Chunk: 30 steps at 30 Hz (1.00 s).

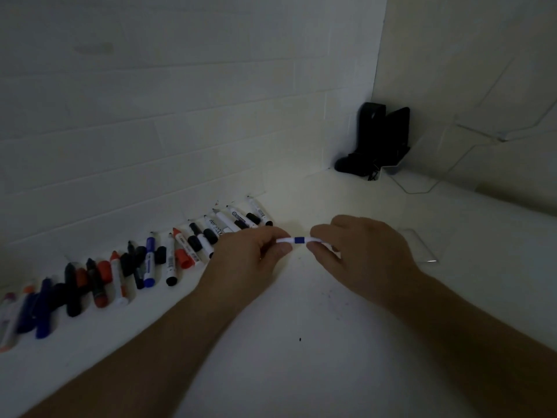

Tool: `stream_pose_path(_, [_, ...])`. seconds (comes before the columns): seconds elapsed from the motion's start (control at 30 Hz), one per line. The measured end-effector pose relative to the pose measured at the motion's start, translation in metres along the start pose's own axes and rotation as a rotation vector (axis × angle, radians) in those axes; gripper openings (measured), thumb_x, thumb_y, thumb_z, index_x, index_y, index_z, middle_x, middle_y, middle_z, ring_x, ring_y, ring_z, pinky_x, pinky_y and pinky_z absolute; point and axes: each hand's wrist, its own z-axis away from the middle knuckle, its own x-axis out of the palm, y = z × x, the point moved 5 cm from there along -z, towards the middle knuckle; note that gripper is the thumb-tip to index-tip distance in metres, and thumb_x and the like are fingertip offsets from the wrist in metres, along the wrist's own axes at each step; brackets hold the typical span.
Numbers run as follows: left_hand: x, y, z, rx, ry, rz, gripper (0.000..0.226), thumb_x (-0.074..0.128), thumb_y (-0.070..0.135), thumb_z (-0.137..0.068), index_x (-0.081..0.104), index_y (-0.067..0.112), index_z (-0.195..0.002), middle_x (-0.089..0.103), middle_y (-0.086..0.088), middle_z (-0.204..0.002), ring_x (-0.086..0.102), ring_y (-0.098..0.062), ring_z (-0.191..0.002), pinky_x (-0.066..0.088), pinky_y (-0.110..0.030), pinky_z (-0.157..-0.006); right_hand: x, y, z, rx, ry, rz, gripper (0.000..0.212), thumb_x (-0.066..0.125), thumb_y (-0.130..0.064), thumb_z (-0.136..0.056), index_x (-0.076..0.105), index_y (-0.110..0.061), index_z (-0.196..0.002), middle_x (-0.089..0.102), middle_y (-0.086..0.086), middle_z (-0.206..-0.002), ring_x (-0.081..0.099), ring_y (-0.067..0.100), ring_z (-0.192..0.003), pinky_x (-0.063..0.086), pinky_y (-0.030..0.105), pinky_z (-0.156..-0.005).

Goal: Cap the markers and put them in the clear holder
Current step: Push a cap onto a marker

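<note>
A white marker with a blue band [297, 240] is held level above the white table between both hands. My left hand [250, 254] pinches its left end and my right hand [358, 251] pinches its right end; both ends are hidden by my fingers. A long row of markers and loose caps [168, 254] in black, red, blue and white lies along the wall at the left. The clear holder [422, 245] sits on the table just right of my right hand, faint and hard to make out.
A black stand with a dark device [379, 140] occupies the back corner, with a thin cable [422, 188] trailing to the right. White walls close the table at the back and right. The scene is dim.
</note>
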Motion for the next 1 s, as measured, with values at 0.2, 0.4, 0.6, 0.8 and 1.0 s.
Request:
stream_pose_path(0.2, [-0.001,0.005,0.002,0.117,0.029,-0.072,0.017,0.058,0.036,-0.095,0.074,0.031,-0.093,0.067,0.013,-0.070,0.057,-0.005,-0.065,0.034,-0.011,-0.063,0.005,0.000,0.001,-0.026,-0.047,-0.013,0.038,0.036,-0.051,-0.100,0.068,-0.030,-0.097,0.053,-0.006,-0.069,0.050,0.015,-0.055,0.046,0.032,-0.050])
stream_pose_path(0.4, [0.003,0.003,0.005,0.097,0.055,-0.047,0.017,0.060,0.033,-0.089,0.076,0.030,-0.091,0.070,0.014,-0.072,0.056,-0.002,-0.064,0.033,-0.011,-0.064,0.014,-0.003,0.004,-0.063,-0.066,-0.056,0.040,0.035,-0.050,-0.101,0.067,-0.029,-0.092,0.054,-0.006,-0.069,0.052,0.013,-0.058,0.042,0.031,-0.052])
stream_pose_path(0.6, [0.008,0.002,0.000,-0.009,0.064,0.066,0.011,0.063,0.027,-0.093,0.073,0.031,-0.092,0.064,0.019,-0.073,0.058,-0.001,-0.073,0.038,-0.013,-0.065,0.013,-0.011,-0.001,0.005,-0.110,-0.117,0.039,0.026,-0.047,-0.101,0.058,-0.030,-0.116,0.063,-0.004,-0.081,0.058,0.018,-0.069,0.049,0.038,-0.060])
stream_pose_path(0.8, [-0.001,-0.003,0.002,-0.112,0.141,0.406,0.021,0.063,0.036,-0.092,0.064,0.041,-0.112,0.065,0.014,-0.077,0.060,-0.001,-0.076,0.040,-0.006,-0.066,-0.018,-0.037,-0.016,0.032,-0.162,-0.136,0.016,0.039,-0.032,-0.105,0.053,-0.023,-0.108,0.052,-0.004,-0.080,0.049,0.013,-0.072,0.038,0.030,-0.063])
stream_pose_path(1.0, [0.003,-0.011,0.007,-0.087,0.015,0.357,0.014,0.052,0.044,-0.096,0.062,0.043,-0.106,0.070,0.013,-0.085,0.065,-0.007,-0.082,0.053,-0.029,-0.076,-0.114,-0.007,-0.040,0.107,0.198,-0.106,0.010,0.060,-0.027,-0.097,0.061,-0.018,-0.096,0.054,-0.004,-0.088,0.045,0.009,-0.073,0.034,0.021,-0.069])
